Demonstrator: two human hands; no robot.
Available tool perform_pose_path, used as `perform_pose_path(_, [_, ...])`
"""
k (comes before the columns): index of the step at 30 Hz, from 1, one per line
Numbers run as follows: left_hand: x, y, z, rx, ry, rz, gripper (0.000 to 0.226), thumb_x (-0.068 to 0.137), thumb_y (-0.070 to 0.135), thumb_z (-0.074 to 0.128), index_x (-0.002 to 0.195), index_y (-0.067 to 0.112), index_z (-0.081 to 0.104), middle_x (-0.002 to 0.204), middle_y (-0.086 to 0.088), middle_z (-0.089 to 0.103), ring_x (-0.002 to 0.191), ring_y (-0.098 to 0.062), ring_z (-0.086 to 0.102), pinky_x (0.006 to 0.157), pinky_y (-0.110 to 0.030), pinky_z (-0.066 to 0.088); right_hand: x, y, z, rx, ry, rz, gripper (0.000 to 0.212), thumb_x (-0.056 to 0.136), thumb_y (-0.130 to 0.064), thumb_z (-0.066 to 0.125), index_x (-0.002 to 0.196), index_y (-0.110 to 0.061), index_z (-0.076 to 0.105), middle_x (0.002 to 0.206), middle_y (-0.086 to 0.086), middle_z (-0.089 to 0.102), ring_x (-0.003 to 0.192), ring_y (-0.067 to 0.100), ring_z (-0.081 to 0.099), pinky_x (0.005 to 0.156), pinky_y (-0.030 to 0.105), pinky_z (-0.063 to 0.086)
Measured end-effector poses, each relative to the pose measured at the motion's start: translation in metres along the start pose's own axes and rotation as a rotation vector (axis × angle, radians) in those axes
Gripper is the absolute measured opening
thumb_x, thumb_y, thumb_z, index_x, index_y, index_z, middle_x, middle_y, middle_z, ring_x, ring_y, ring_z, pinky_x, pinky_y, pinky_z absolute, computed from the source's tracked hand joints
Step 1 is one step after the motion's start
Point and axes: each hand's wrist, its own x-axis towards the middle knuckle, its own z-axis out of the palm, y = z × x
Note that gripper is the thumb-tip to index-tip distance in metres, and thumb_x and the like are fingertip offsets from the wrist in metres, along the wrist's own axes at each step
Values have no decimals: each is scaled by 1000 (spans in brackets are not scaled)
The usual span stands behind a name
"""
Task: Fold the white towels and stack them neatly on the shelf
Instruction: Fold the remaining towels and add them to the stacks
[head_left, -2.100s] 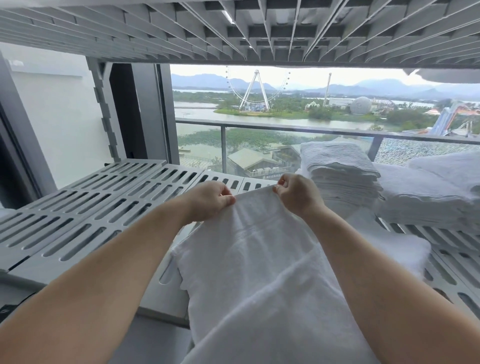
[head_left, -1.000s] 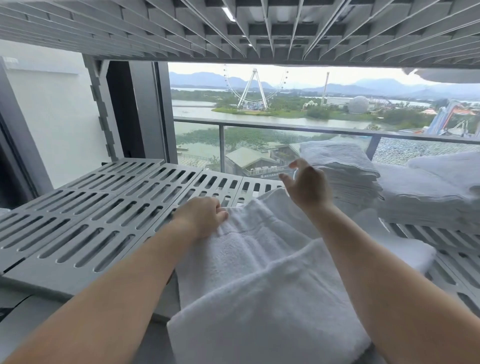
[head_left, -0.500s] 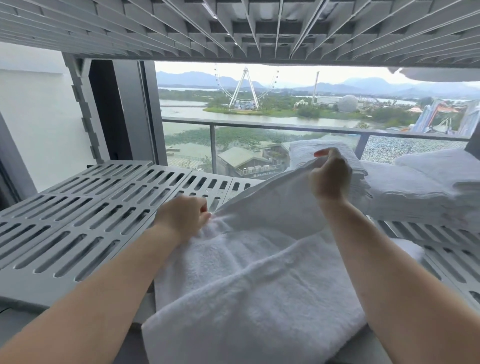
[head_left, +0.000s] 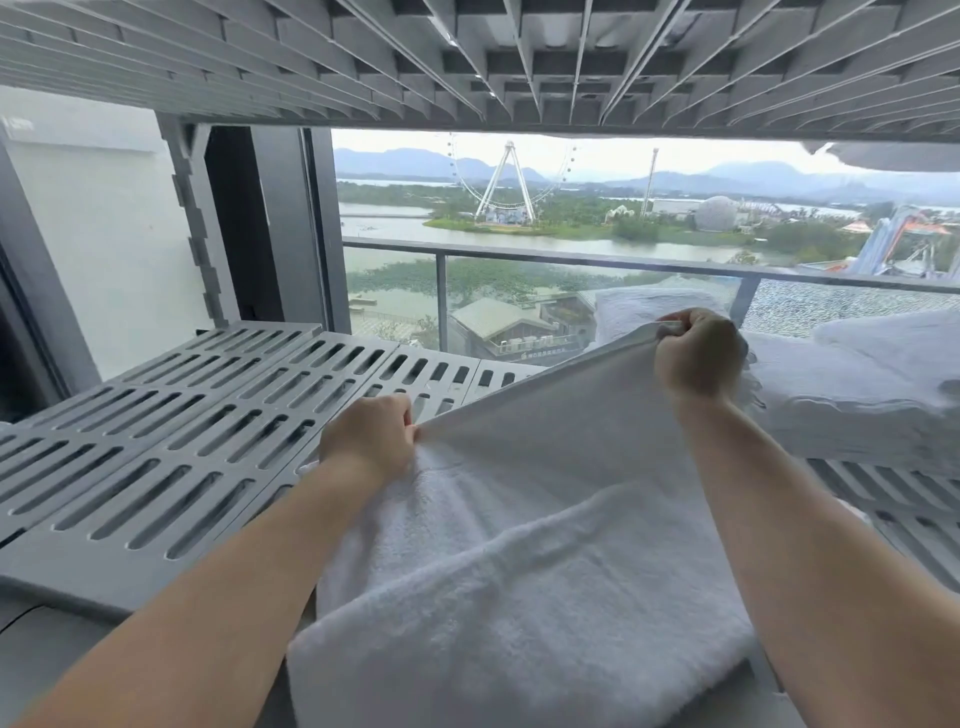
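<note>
White towel (head_left: 519, 571) on slotted shelf (head_left: 156, 467)

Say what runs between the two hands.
In the head view, the raised edge of the white towel stretches from the left hand up to the right hand. Both hands pinch it.

Left forearm (head_left: 234, 566): bare, extended forward from the lower left corner of the view. Right forearm (head_left: 779, 519): bare, extended forward from the lower right and angled more steeply upward.

Left hand (head_left: 371, 434): held low, back of hand up, fingers curled, pinching the edge of the towel (head_left: 545, 467).

Right hand (head_left: 698, 353): held higher and farther forward than the left, back of hand toward the camera, fingers curled tight on the same edge.

Hands well apart.
</note>
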Motion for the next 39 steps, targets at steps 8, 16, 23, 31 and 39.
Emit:
perform_pose_path(8, [0,-1,4,96,-15,-104,14,95,32,53,82,27,53,81,6,61,75,-17,57,58,-29,43,8,1,0,-78,-112,-66,21,90,-25,65,93,-8,77,92,22,74,93,40,67,81,35,48])
perform_pose_path(16, [10,18,-1,128,-163,75,31,94,10,51,118,27,62,117,3,62,102,-17,58,80,-32,46,-9,-8,5,-186,-181,-126,20,86,-36,66,91,-19,76,89,14,75,91,35,68,73,31,46])
perform_pose_path(23, [22,49,4,-14,-217,214,35,97,29,58,133,28,56,115,3,70,106,-20,65,90,-42,55,-17,-22,1,-194,-228,-33,16,89,-26,53,88,-18,67,85,9,75,98,32,66,78,32,49])
perform_pose_path(31, [35,63,20,4,-177,233,24,96,43,55,116,33,63,123,5,60,109,-18,60,82,-31,46,-16,-26,3,50,-350,121,23,94,-11,34,95,-17,57,53,-6,69,40,15,66,50,26,45])
perform_pose_path(39, [48,63,30,-150,-75,184,12,97,29,54,102,23,63,106,-3,67,98,-25,62,71,-32,41,-2,-17,6,-84,-205,35,27,90,-13,43,94,-12,70,84,13,75,82,32,71,75,32,53])
